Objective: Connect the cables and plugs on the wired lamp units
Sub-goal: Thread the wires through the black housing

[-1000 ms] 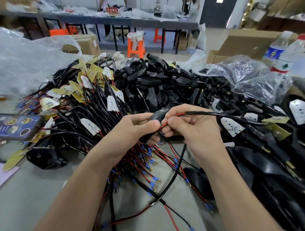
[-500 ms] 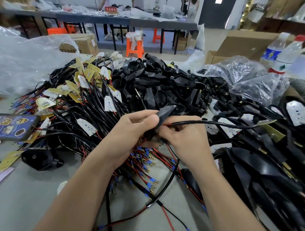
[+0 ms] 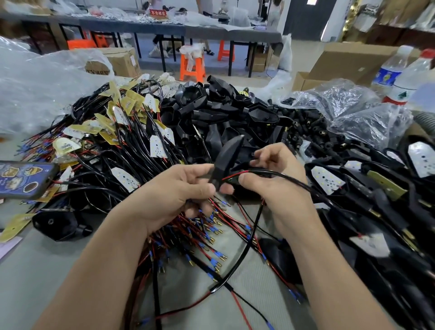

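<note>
Left hand (image 3: 169, 193) over grey table (image 3: 35, 270), orange stool (image 3: 191, 68) beyond

A long grey table (image 3: 211, 30) on black legs ran across the far side, with orange stools (image 3: 191, 68) before it on a pale floor (image 3: 301, 54). Cardboard boxes (image 3: 123, 62) stood near. A dark door (image 3: 308, 18) lay behind, with a bright light (image 3: 314, 2) above it.

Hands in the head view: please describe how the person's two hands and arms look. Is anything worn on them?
The left hand and the right hand are bare: no gloves, and no ring is visible. The left forearm and the right forearm are also uncovered down to the lower edge of the picture; no sleeve, watch or bracelet shows.
</note>
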{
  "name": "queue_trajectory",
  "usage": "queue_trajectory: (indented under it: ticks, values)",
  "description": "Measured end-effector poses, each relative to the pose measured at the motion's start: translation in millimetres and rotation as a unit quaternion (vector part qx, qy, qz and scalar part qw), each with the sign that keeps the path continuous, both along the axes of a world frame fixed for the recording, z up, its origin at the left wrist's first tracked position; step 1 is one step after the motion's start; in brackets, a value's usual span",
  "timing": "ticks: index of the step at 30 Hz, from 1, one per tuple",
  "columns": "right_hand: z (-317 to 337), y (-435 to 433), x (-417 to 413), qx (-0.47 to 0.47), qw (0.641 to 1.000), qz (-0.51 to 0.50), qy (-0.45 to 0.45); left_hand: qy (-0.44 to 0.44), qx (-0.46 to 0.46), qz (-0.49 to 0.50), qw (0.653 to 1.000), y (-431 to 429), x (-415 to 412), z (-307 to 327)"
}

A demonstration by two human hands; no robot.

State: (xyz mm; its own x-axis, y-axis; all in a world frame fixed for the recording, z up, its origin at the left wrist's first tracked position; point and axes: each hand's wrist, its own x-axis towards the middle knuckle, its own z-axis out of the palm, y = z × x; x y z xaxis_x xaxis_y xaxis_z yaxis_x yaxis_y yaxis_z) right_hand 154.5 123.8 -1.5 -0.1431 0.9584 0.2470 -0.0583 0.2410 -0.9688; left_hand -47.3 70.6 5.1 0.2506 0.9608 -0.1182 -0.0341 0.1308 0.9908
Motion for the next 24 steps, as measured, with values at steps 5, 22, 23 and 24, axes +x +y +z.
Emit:
queue_trajectory:
  ticks: [5,22,23,24]
  values:
    - [1,-2,3,-0.083,0.977,0.179,0.074,0.049,0.004,-0.03,0.998,1,4,-2]
    - [8,3,-5,-0.242,0.955,-0.009,0.171,0.024,0.143,0.448,0.882,12,-1,-6]
    - [7,4,-6,-0.23,0.961,-0.029,0.151,0.021,0.156,0.462,0.873,11,1,-5]
    - [8,3,-6,-0.215,0.967,-0.046,0.128,0.016,0.171,0.474,0.864,10,3,-5]
